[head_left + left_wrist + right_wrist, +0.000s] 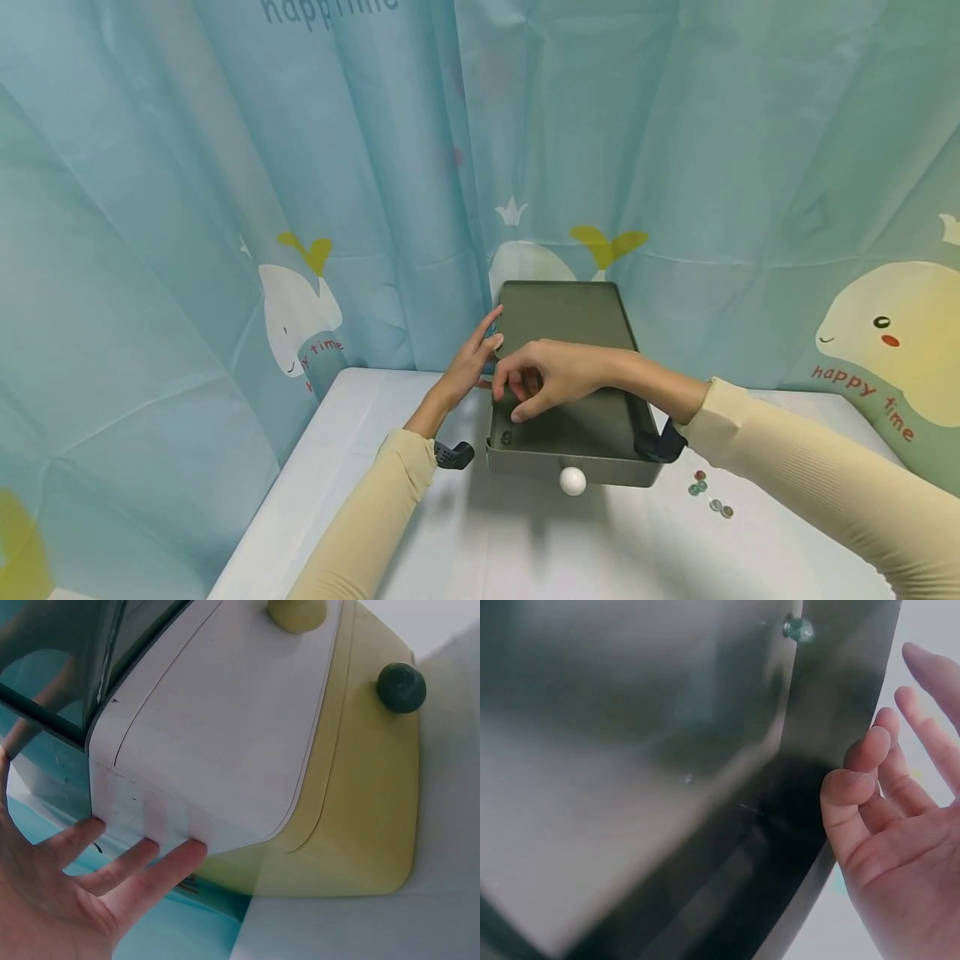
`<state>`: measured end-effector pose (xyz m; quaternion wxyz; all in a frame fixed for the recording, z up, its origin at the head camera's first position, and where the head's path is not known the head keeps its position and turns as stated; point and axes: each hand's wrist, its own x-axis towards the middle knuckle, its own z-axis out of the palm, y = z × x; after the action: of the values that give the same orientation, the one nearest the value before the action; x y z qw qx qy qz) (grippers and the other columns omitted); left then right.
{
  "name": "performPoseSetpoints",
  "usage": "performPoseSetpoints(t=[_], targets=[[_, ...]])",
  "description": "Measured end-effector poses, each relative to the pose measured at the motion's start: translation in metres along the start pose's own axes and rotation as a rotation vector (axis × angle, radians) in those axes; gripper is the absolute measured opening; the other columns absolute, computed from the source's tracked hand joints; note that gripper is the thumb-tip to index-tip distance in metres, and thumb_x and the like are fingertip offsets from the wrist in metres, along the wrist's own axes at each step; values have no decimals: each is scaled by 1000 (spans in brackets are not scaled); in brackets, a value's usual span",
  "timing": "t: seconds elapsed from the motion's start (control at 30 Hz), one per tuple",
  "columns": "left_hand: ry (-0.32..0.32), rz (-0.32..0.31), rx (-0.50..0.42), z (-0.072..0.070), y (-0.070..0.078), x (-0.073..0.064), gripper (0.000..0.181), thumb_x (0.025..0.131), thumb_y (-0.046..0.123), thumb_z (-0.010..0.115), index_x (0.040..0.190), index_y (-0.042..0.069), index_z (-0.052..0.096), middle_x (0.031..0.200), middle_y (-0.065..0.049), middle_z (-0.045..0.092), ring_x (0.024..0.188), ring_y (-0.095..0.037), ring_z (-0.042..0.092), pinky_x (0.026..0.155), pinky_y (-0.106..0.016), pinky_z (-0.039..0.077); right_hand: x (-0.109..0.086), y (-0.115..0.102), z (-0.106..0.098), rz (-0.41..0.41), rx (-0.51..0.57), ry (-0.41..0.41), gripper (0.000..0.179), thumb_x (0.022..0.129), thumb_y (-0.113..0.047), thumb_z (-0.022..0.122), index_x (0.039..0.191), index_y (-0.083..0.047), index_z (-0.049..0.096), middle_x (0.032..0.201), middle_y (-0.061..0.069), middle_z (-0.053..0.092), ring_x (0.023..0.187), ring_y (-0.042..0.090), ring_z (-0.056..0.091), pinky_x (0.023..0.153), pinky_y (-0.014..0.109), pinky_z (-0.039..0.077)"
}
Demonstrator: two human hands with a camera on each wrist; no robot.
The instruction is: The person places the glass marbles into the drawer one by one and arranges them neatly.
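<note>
A small drawer cabinet stands on the table, its dark green top panel (562, 312) showing in the head view. Its green drawer (592, 429), fitted with a white knob (573, 481), is pulled out toward me. My left hand (468, 362) rests against the cabinet's left side, and in the left wrist view its spread fingertips touch the side by the white drawer (217, 727). Over the open drawer hovers my right hand (558, 371), fingers loosely bent with nothing visible between them. A glass marble (799, 630) lies in the drawer, near its front left corner.
Several glass marbles (699, 485) lie on the white tabletop (540, 550), right of the drawer. Below the white drawer is a yellow drawer (367, 795) with a dark green knob (401, 688). A blue-green curtain (375, 167) hangs directly behind the cabinet.
</note>
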<state>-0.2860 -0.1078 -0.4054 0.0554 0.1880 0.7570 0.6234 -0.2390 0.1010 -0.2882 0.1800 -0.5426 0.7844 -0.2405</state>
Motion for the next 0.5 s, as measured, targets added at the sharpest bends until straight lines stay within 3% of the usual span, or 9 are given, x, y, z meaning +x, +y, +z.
performPoseSetpoints(t=[0.2, 0.5], targets=[[-8, 6, -8, 0, 0, 0, 62, 105, 51, 41, 163, 47, 20, 164, -11, 28, 123, -38, 57, 80, -56, 59, -3, -2, -4, 9, 21, 18, 31, 90, -24, 81, 117, -14, 69, 84, -5, 62, 69, 13, 60, 68, 31, 52], [-2, -5, -7, 1, 2, -1, 59, 104, 54, 41, 160, 53, 22, 163, -7, 32, 123, -33, 59, 82, -58, 57, -13, -4, -10, 6, 32, 63, 34, 91, -27, 80, 122, -19, 65, 85, -4, 61, 67, 15, 60, 68, 32, 52]])
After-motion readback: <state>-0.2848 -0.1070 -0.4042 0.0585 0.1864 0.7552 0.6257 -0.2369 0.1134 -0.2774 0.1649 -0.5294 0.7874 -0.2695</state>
